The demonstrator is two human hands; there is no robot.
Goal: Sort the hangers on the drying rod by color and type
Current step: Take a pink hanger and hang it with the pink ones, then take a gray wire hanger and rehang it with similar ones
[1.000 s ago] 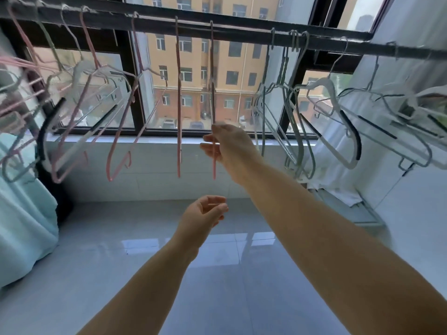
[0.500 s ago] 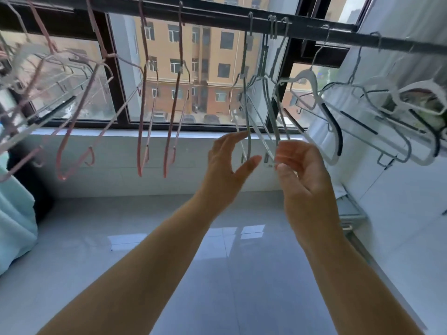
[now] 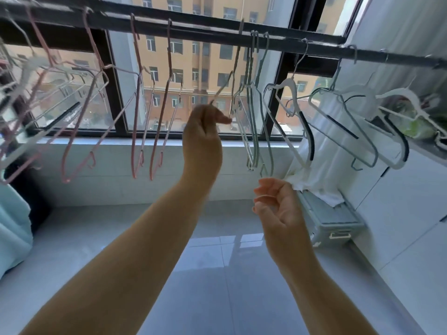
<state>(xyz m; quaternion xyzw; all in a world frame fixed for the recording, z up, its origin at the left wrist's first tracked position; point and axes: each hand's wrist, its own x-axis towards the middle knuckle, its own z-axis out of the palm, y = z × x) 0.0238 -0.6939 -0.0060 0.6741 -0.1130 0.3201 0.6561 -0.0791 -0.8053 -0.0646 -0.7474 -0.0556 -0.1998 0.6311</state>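
Drying rod: is being kept overhead, straight above the grip.
Pink hangers: are hanging to the left of the grip, apart from it.
White hangers: are hanging well to the right of the grip, past the green-grey ones.
Green-grey cluster: is hanging just right of the grip.
Single green-grey hanger: is being drawn leftward out of that cluster. Its hook is on the rod and its body is tilted.
Left hand: half a second ago it was spread open; now it is being pinched round the hanger's wire.
Right hand: is being dropped from the cluster to below and right of the grip, loosely curled and holding nothing.
Meaning: one hanger is probably being separated for regrouping, so the sorting looks unfinished.
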